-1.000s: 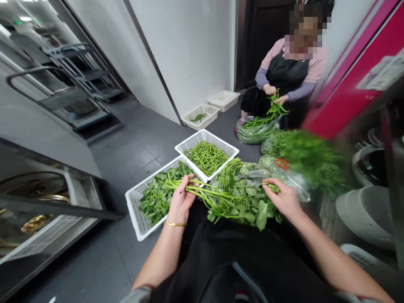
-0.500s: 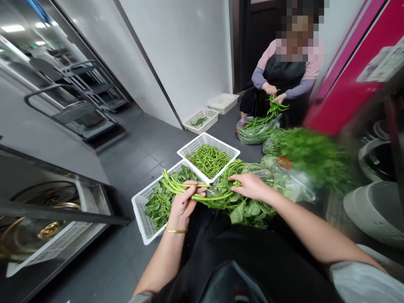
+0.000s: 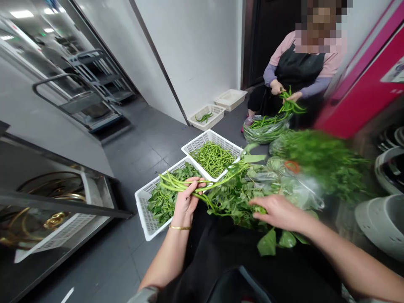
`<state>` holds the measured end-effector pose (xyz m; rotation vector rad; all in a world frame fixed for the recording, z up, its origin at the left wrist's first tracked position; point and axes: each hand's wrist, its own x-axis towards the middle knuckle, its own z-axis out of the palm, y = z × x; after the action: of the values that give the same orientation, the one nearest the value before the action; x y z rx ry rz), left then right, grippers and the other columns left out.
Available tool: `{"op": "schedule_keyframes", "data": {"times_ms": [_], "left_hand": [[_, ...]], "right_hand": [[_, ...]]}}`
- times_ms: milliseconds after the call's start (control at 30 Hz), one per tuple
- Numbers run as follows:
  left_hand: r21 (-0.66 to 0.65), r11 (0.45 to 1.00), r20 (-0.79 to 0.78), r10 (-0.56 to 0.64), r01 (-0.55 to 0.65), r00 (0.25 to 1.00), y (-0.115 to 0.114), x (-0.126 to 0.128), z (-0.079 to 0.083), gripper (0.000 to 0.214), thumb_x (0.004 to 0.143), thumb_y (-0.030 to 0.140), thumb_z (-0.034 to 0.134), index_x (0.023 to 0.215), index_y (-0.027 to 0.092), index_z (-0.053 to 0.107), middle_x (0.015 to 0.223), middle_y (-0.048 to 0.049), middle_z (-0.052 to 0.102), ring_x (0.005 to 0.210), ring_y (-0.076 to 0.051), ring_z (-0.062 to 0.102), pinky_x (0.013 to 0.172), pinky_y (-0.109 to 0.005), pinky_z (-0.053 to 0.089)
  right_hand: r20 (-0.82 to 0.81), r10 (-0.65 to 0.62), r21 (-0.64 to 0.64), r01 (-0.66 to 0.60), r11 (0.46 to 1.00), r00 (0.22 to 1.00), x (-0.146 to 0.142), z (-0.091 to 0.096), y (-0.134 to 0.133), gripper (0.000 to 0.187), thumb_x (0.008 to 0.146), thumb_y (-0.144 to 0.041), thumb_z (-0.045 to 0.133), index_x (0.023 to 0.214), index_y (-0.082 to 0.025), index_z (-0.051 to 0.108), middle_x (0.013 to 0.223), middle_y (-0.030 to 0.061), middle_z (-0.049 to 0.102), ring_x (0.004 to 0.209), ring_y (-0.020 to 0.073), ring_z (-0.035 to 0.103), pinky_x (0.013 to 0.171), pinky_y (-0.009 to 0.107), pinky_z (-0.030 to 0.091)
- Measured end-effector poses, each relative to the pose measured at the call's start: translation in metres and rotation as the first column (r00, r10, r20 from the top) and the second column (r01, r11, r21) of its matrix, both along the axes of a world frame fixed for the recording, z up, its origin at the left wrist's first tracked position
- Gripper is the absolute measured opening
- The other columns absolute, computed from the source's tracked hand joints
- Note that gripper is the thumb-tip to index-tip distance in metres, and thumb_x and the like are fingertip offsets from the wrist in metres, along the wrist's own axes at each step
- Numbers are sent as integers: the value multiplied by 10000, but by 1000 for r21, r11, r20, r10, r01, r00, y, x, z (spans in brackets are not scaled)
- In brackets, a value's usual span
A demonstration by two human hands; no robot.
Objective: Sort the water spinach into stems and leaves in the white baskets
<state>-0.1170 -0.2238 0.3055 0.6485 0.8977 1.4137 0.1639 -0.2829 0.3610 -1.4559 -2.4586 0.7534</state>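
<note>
Your left grip (image 3: 187,197) is closed around long green stems (image 3: 172,182), their tips above the white basket (image 3: 142,219) of leafy greens. Your right grip (image 3: 277,211) pinches a small green bunch (image 3: 260,209) just over the leafy pile (image 3: 232,200) before you, while green pieces (image 3: 212,159) fill the adjoining basket (image 3: 234,148).

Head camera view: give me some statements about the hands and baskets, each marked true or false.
1. The left hand holds long green stems. True.
2. The gold bracelet circles the right wrist. False: it circles the left wrist.
3. Short green bits show within the right hand. True.
4. The co-worker's hands hold nothing. False: they hold long green vegetables.
5. The leafy basket lies farther away than the basket of green stalks. False: it lies nearer.
</note>
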Motion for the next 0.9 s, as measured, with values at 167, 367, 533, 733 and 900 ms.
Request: {"op": "schedule_keyframes", "data": {"times_ms": [167,367,533,733,900], "left_hand": [[185,977,-154,-81,109,985,-3,-9,-4,116,659,214,756,762,186,713,860,-59,726,772,-173,672,625,-232,519],[292,797,-604,-275,529,748,-11,-10,14,117,792,238,642,833,175,731,909,-100,717,891,-233,655,848,-375,493],[174,723,-620,-447,669,644,-12,-8,28,154,796,269,640,868,153,710,860,-102,704,823,-217,655,788,-351,503],[-6,883,-515,-405,469,755,-11,12,9,260,700,304,730,883,140,645,690,-28,650,558,-123,588,541,-233,470],[-125,808,-635,-511,576,579,-7,26,12,296,672,312,742,880,122,652,594,-1,605,459,-110,540,465,-223,439]], "right_hand": [[-217,38,21,-35,999,975,13,29,-23,230,854,-330,555,1040,-257,671,933,14,723,795,167,678,718,258,505],[-260,35,99,-10,995,965,-23,41,28,322,839,-327,562,1117,-199,663,992,51,710,833,176,653,755,277,473],[-284,298,-281,-376,883,911,-69,-15,75,332,748,-361,663,1001,-152,713,635,-29,619,523,84,486,518,199,359],[-131,273,6,-275,961,953,-81,-39,58,226,838,-315,561,774,-156,708,563,-15,556,485,78,390,507,220,265],[123,313,49,-321,946,942,-72,-14,71,225,847,-279,511,770,-191,704,636,27,640,508,121,481,517,248,289]]}}
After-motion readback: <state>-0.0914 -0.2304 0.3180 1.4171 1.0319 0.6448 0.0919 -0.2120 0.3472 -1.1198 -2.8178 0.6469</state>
